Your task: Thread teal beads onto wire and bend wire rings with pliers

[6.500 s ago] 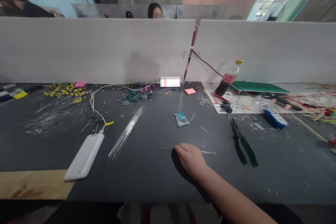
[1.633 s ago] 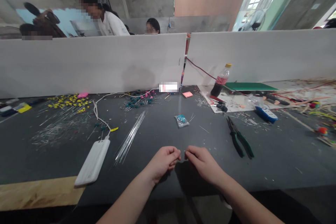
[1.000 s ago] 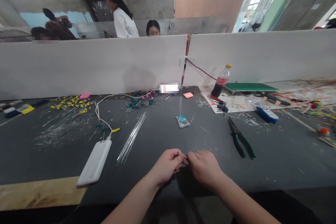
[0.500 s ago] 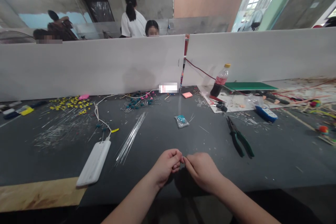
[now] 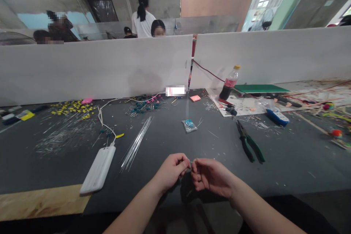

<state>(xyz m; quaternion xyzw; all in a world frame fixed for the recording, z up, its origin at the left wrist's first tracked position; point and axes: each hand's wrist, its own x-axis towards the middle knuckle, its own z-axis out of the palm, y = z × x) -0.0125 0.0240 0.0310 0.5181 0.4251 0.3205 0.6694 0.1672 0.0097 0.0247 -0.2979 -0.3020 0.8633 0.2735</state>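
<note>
My left hand point(image 5: 171, 170) and my right hand point(image 5: 210, 175) meet just above the near edge of the dark table point(image 5: 170, 142). Each hand is closed in a pinch on one end of a short thin wire point(image 5: 191, 161) that spans the small gap between the fingertips. My right palm is turned partly upward. A bundle of long thin wires point(image 5: 136, 142) lies to the left of my left hand. A small clear bag with blue pieces point(image 5: 189, 124) lies beyond the hands.
Green-handled pliers point(image 5: 250, 143) lie to the right. A white power bank point(image 5: 98, 169) with its cable sits at the left. Yellow pieces point(image 5: 71, 107), teal and pink pieces point(image 5: 144, 104), a cola bottle point(image 5: 229, 83), a white divider point(image 5: 95, 67). People stand behind it.
My right hand has rolled palm-up while both hands keep pinching the wire. Earlier only the right hand lay on the table. A person behind the divider has walked to the right.
</note>
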